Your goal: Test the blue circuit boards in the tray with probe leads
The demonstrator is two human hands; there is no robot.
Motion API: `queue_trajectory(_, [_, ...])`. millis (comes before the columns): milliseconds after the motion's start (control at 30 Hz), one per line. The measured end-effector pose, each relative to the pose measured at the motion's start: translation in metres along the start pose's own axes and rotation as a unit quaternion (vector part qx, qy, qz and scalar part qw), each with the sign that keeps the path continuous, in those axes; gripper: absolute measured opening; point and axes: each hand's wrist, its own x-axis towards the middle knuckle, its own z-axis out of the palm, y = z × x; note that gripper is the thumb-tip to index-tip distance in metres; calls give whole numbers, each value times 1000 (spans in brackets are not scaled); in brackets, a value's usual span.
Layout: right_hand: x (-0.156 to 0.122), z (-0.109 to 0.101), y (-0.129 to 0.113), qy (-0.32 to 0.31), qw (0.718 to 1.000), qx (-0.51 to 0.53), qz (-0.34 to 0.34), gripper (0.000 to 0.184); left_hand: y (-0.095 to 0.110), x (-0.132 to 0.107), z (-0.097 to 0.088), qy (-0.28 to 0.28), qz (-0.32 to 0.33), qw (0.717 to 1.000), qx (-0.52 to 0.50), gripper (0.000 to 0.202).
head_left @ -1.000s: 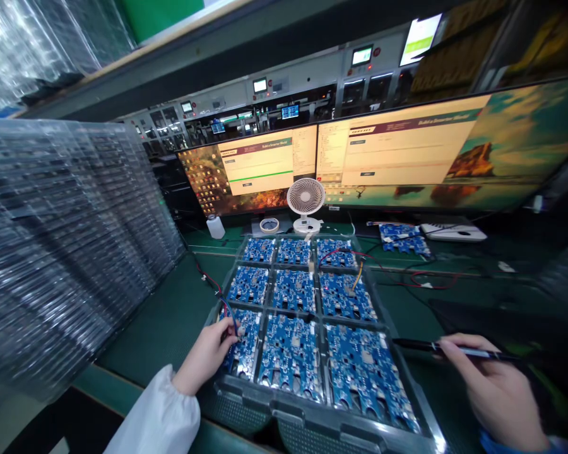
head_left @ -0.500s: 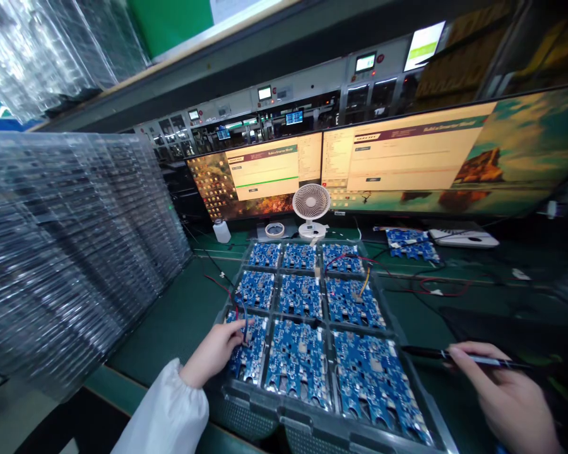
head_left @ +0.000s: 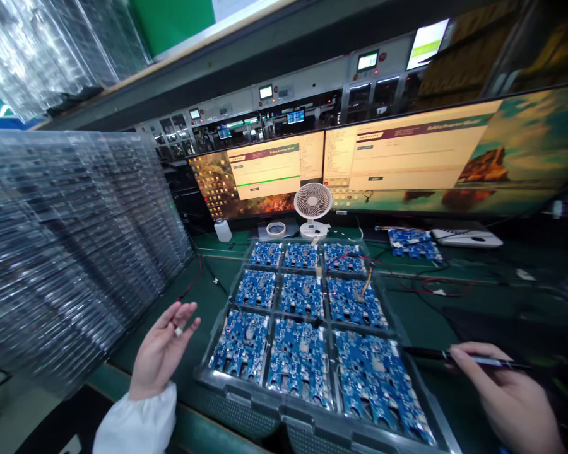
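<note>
My left hand (head_left: 158,353) is raised over the mat, left of the tray, its fingers curled around a small white connector (head_left: 178,331). A thin red wire (head_left: 196,277) runs to its fingertips. My right hand (head_left: 511,384) grips a black pen (head_left: 428,353), whose far end points left at the tray's right edge. Between my hands lies a dark plastic tray (head_left: 307,413) with several blue circuit boards, such as the front-left board (head_left: 241,347). A dark cable (head_left: 222,287) still reaches that board. Red and yellow wires (head_left: 366,280) touch the middle-right board (head_left: 355,302).
Tall stacks of clear plastic trays (head_left: 76,252) stand at the left. Behind the tray are a white fan (head_left: 313,205), a tape roll (head_left: 276,229), a white bottle (head_left: 222,231) and two monitors (head_left: 265,170). More blue boards (head_left: 414,244) lie at the back right.
My left hand has moved left, off the front-left board, and the red wire has come away from that board with it. My right hand keeps the pen in place.
</note>
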Motion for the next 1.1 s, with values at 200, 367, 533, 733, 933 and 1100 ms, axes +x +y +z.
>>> queue_trajectory(200, [0,1,-5,-8,1000,3,8,43,-31,16,8,-1,28,942,336,42])
queue_trajectory(367, [-1,1,-5,-5,1000,0,15,44,-53,31,35,8,5,904,428,31])
queue_trajectory(533, [0,0,-5,3,1000,-4,19,43,-64,41,44,-19,23,888,458,22])
queue_trajectory(733, [-3,0,-10,15,1000,0,5,40,-68,47,42,-29,74,850,521,21])
queue_trajectory(933, [-1,1,-5,17,1000,7,13,41,-72,49,41,-34,88,833,546,22])
queue_trajectory(1100, [0,0,-1,22,999,22,12,40,-73,49,40,-35,103,825,555,19])
